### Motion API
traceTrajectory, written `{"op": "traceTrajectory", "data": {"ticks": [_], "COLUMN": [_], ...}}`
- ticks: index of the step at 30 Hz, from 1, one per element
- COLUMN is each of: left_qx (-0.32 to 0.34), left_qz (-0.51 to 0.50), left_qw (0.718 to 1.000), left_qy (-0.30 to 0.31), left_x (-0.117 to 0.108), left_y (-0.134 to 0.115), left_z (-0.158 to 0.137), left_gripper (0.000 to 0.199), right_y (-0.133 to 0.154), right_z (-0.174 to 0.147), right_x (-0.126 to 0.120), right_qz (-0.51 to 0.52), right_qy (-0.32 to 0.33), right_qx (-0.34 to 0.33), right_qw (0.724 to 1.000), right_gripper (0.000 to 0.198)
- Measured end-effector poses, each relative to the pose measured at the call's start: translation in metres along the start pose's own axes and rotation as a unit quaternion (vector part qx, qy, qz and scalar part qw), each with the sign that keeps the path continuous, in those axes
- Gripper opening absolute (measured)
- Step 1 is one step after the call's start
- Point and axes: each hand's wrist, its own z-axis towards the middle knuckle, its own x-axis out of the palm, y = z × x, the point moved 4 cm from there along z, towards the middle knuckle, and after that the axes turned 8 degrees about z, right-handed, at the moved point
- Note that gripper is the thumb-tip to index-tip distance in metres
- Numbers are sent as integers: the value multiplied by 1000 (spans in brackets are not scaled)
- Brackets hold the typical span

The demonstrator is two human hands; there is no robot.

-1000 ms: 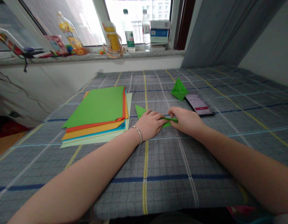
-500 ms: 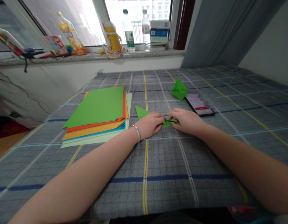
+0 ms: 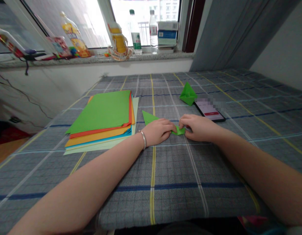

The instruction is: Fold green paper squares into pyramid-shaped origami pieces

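A folded piece of green paper (image 3: 150,117) lies on the checked cloth, one pointed end showing to the left of my left hand (image 3: 159,132). That hand rests across its middle, fingers bent together and pressing it down; a silver bangle circles the wrist. At the paper's right end, my right hand (image 3: 197,127) has thumb and fingers closed on the edge. A short folded part shows between the two hands. The rest of the paper is hidden under my left hand. Farther back stands a finished-looking green folded paper shape (image 3: 188,94).
To the left lies a stack of coloured paper (image 3: 102,109), green on top. A phone (image 3: 210,110) with a lit screen is beyond my right hand. Bottles, including a green-labelled water bottle (image 3: 135,37), and boxes (image 3: 166,33) line the windowsill.
My right hand has shifted slightly, and the dark raised fold edge between the hands now lies flatter, with more green showing. My left hand has barely moved.
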Motion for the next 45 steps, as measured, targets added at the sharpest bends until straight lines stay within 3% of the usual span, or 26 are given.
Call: {"op": "traceTrajectory", "data": {"ticks": [4, 9, 11, 18, 24, 36, 43, 45], "left_qx": [9, 1, 4, 24, 53, 42, 29, 8], "left_qz": [-1, 26, 32, 69, 94, 54, 143, 161], "left_qw": [1000, 1000, 999, 997, 994, 998, 989, 987], "left_qy": [3, -1, -3, 3, 4, -13, 14, 22], "left_x": [1, 1, 1, 0, -4, -9, -10, -10], "left_y": [-1, -3, -3, -5, -5, -3, -6, -7], "left_z": [0, 1, 1, 1, 1, -3, -3, -3], "left_gripper": [23, 19, 19, 21, 22, 14, 19, 18], "right_y": [-2, -10, -13, -21, -19, -33, -34, -29], "right_z": [3, 14, 17, 19, 18, 17, 17, 16], "right_x": [4, 21, 28, 33, 29, 26, 27, 27], "right_qz": [47, 52, 62, 61, 72, 126, 143, 113], "right_qy": [-10, -86, -87, -19, 39, 57, 2, -11], "right_qx": [11, 47, 48, 134, 161, 152, 134, 125], "right_qw": [999, 994, 993, 989, 984, 979, 981, 986], "right_gripper": [12, 9, 14, 25, 30, 33, 20, 27]}}
